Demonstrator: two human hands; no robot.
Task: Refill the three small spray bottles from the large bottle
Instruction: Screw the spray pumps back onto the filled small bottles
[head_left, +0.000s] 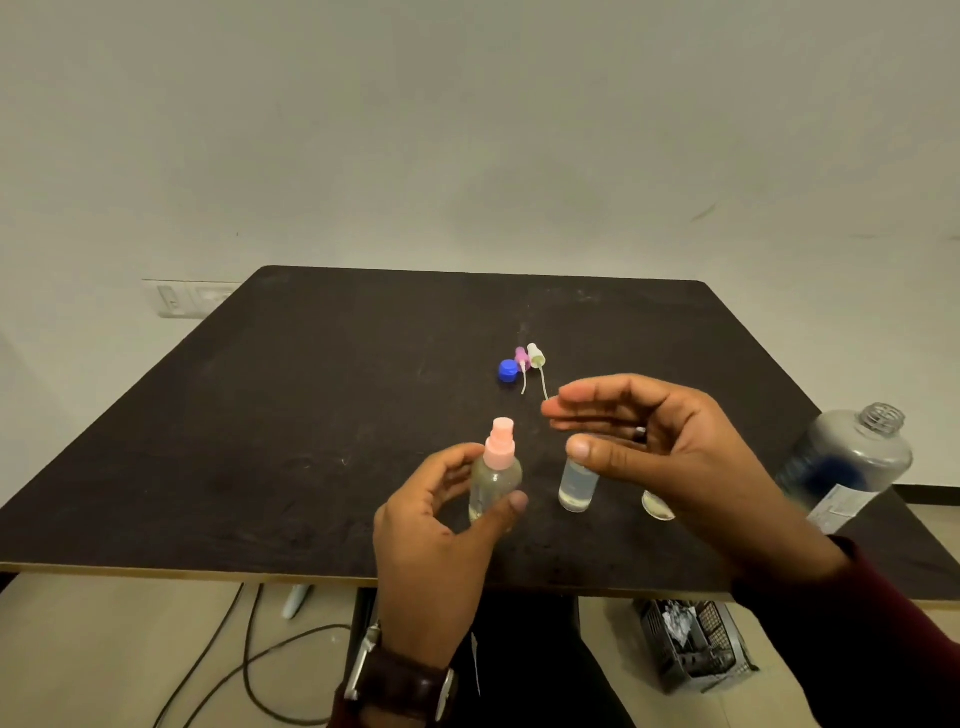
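The left hand curls round a small clear spray bottle with a pink spray top, thumb across its front and fingers behind it, the bottle upright on the dark surface; a watch sits on that wrist; beyond and between the hands lie a blue cap, a pink spray head and a white spray head, close together, their thin tubes pointing toward the person; just right of the held bottle an uncapped small bottle stands under the right thumb; the right hand hovers open, fingers straight and pointing left, holding nothing; beneath its palm the base of a third small bottle shows, the rest hidden; right of that hand the large clear bottle stands uncapped near the surface's edge, blurred; its label carries print too blurred to read.
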